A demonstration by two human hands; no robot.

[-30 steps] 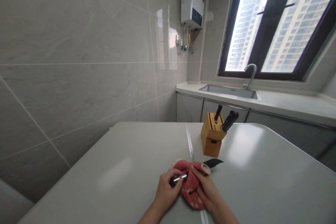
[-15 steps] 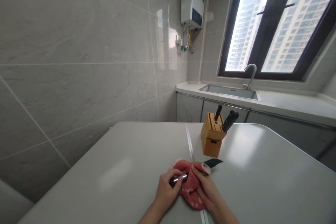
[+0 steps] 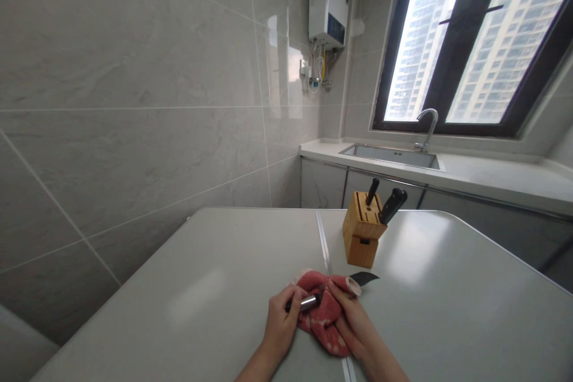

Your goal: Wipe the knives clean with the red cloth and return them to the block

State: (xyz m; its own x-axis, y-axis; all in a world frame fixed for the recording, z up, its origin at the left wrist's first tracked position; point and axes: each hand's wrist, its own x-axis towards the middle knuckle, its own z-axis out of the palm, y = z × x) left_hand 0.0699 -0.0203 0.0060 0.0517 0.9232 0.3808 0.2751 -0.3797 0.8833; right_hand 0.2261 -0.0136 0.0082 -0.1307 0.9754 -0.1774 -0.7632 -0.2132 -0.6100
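Observation:
A knife (image 3: pixel 364 279) lies across my two hands, its dark blade tip pointing right and its silver-and-black handle at the left. My left hand (image 3: pixel 283 313) is closed around the handle end. A red cloth (image 3: pixel 330 309) with pale spots and a whitish edge is bunched about the knife and covers most of the blade. My right hand (image 3: pixel 354 317) grips this cloth, thumb on top, around the blade. Beyond the hands stands a wooden knife block (image 3: pixel 362 243) with black-handled knives in its slots.
Under the hands is a pale table (image 3: pixel 215 262) with a metal seam (image 3: pixel 323 239) running through it. Behind it, a counter (image 3: pixel 483 176) holds a sink (image 3: pixel 394 157) and faucet (image 3: pixel 430 128). A water heater (image 3: pixel 329 3) hangs on the tiled wall, beside a window.
My left hand has shifted slightly left along the knife handle, so more of its silver part shows. The cloth and right hand have barely moved, and the blade tip shows slightly less.

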